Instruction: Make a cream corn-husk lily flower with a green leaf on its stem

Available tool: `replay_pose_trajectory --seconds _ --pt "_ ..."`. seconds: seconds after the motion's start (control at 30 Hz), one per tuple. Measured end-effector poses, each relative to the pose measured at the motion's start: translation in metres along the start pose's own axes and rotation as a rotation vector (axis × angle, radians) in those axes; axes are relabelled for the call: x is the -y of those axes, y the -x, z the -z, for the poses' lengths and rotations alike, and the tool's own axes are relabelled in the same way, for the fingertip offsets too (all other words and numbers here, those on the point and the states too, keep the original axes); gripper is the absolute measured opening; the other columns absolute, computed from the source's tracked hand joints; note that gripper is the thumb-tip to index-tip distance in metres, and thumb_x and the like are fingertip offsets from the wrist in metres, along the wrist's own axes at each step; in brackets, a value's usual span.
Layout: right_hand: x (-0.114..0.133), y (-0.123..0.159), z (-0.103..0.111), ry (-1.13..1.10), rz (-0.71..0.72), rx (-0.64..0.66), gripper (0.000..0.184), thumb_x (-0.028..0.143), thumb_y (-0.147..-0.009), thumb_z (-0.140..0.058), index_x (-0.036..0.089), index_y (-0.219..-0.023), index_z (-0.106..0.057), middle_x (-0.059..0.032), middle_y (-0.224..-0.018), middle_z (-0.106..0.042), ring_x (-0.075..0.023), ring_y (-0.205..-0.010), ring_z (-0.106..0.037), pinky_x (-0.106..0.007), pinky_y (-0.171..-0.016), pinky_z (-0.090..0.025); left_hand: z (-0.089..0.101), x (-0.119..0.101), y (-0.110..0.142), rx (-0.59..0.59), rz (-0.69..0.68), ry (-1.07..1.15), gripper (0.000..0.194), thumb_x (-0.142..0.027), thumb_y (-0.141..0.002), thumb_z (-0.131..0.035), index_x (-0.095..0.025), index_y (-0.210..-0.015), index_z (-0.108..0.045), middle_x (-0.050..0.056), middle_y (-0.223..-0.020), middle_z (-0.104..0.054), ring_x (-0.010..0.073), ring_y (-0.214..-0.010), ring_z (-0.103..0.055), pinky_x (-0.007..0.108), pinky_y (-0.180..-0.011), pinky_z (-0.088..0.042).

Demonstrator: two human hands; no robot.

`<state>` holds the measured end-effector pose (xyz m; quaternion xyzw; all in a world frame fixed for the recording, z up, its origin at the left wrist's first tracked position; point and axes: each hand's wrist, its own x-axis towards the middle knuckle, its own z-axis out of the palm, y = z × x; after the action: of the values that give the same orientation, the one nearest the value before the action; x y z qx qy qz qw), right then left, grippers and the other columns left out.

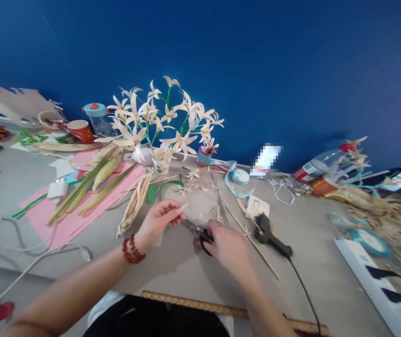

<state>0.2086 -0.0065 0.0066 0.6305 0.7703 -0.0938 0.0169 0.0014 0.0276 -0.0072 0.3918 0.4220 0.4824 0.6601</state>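
My left hand [163, 220], with a red bead bracelet [133, 249] on the wrist, pinches a small pale strip [185, 206] that looks like corn husk. In my right hand [226, 243] is a pair of scissors [205, 239] with black handles, fingers closed round the grips. The blades point up and left, close by the left fingertips; whether they touch the strip I cannot tell. Beyond the hands lie small cream husk flowers [193, 174] and a green tape strip [167, 187]. Behind them stands a bunch of cream flowers [147, 112] on green stems.
A black glue gun [272, 238] lies to the right with its cord trailing forward. Thin sticks [256, 245] lie beside it. Pink paper [67, 227] with husks and a white charger [58, 191] is at left. A bottle [317, 164] leans at right near a power strip [365, 285].
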Motion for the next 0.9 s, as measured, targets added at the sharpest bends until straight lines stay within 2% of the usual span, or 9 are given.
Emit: replay_pose_trajectory --seconds 0.13,0.3,0.37,0.43,0.5,0.57,0.67,0.77,0.9 --pt "-0.004 -0.002 -0.002 -0.084 0.097 0.062 0.018 0.034 -0.076 -0.073 0.022 -0.076 -0.060 -0.0011 -0.081 -0.067 -0.0172 -0.070 -0.062 -0.028 -0.054 -0.022 0.000 0.002 0.001 0.046 0.018 0.001 0.023 -0.034 -0.078 -0.075 -0.015 -0.082 -0.064 0.001 -0.067 -0.069 0.0081 -0.057 -0.055 0.019 -0.056 -0.042" --pt "-0.015 -0.001 0.011 -0.369 0.192 0.168 0.015 0.030 -0.072 -0.077 0.022 -0.078 -0.065 0.0023 -0.073 -0.065 -0.0142 -0.065 -0.056 -0.024 -0.056 -0.028 -0.001 0.004 0.003 0.135 0.115 0.036 0.024 -0.035 -0.080 -0.072 -0.015 -0.072 -0.059 -0.001 -0.060 -0.061 0.0070 -0.052 -0.050 0.018 -0.050 -0.034" --pt "-0.015 0.000 0.020 -0.526 0.194 0.089 0.017 0.033 -0.078 -0.073 0.023 -0.089 -0.066 0.0014 -0.075 -0.065 -0.0132 -0.061 -0.053 -0.024 -0.056 -0.033 -0.001 0.004 0.004 0.211 0.191 0.036 0.025 -0.036 -0.079 -0.071 -0.016 -0.071 -0.058 -0.002 -0.057 -0.059 0.0068 -0.049 -0.047 0.018 -0.046 -0.029" --pt "-0.011 0.001 0.030 -0.660 0.227 -0.034 0.027 0.034 -0.085 -0.067 0.023 -0.109 -0.064 -0.0022 -0.090 -0.067 -0.0128 -0.061 -0.054 -0.025 -0.059 -0.039 -0.002 0.004 0.006 0.287 0.278 0.034 0.025 -0.036 -0.078 -0.070 -0.016 -0.071 -0.058 -0.002 -0.054 -0.057 0.0064 -0.045 -0.044 0.018 -0.043 -0.024" --pt "-0.004 -0.001 0.039 -0.701 0.322 -0.074 0.033 0.031 -0.089 -0.062 0.025 -0.121 -0.060 -0.0047 -0.104 -0.067 -0.0126 -0.066 -0.056 -0.025 -0.064 -0.043 -0.003 0.004 0.007 0.340 0.352 0.036 0.023 -0.034 -0.077 -0.070 -0.016 -0.071 -0.057 -0.003 -0.050 -0.055 0.0061 -0.041 -0.041 0.019 -0.042 -0.021" --pt "0.002 -0.004 0.045 -0.658 0.416 -0.038 0.022 0.026 -0.091 -0.060 0.025 -0.112 -0.066 -0.0035 -0.100 -0.068 -0.0137 -0.071 -0.059 -0.025 -0.068 -0.043 -0.003 0.004 0.008 0.375 0.396 0.051 0.021 -0.032 -0.075 -0.070 -0.016 -0.070 -0.057 -0.003 -0.049 -0.055 0.0062 -0.040 -0.041 0.019 -0.041 -0.020" --pt "0.007 -0.009 0.045 -0.627 0.427 -0.001 0.011 0.026 -0.091 -0.059 0.022 -0.088 -0.070 -0.0010 -0.079 -0.066 -0.0147 -0.072 -0.058 -0.024 -0.066 -0.041 -0.002 0.004 0.009 0.420 0.430 0.085 0.020 -0.030 -0.075 -0.068 -0.016 -0.070 -0.056 -0.002 -0.050 -0.055 0.0070 -0.040 -0.042 0.019 -0.041 -0.021" --pt "0.006 -0.012 0.033 -0.739 0.382 0.041 0.012 0.033 -0.089 -0.063 0.022 -0.092 -0.067 0.0004 -0.075 -0.063 -0.0130 -0.066 -0.056 -0.023 -0.061 -0.041 -0.001 0.006 0.008 0.424 0.402 0.071 0.021 -0.032 -0.077 -0.067 -0.016 -0.070 -0.055 -0.003 -0.050 -0.053 0.0069 -0.041 -0.041 0.019 -0.042 -0.021" --pt "0.003 -0.016 0.009 -0.923 0.258 0.051 0.021 0.042 -0.089 -0.062 0.021 -0.089 -0.060 0.0022 -0.069 -0.060 -0.0114 -0.058 -0.053 -0.021 -0.054 -0.040 -0.002 0.009 0.008 0.310 0.121 -0.172 0.025 -0.037 -0.083 -0.065 -0.016 -0.074 -0.056 -0.003 -0.055 -0.053 0.0079 -0.048 -0.043 0.019 -0.047 -0.029"
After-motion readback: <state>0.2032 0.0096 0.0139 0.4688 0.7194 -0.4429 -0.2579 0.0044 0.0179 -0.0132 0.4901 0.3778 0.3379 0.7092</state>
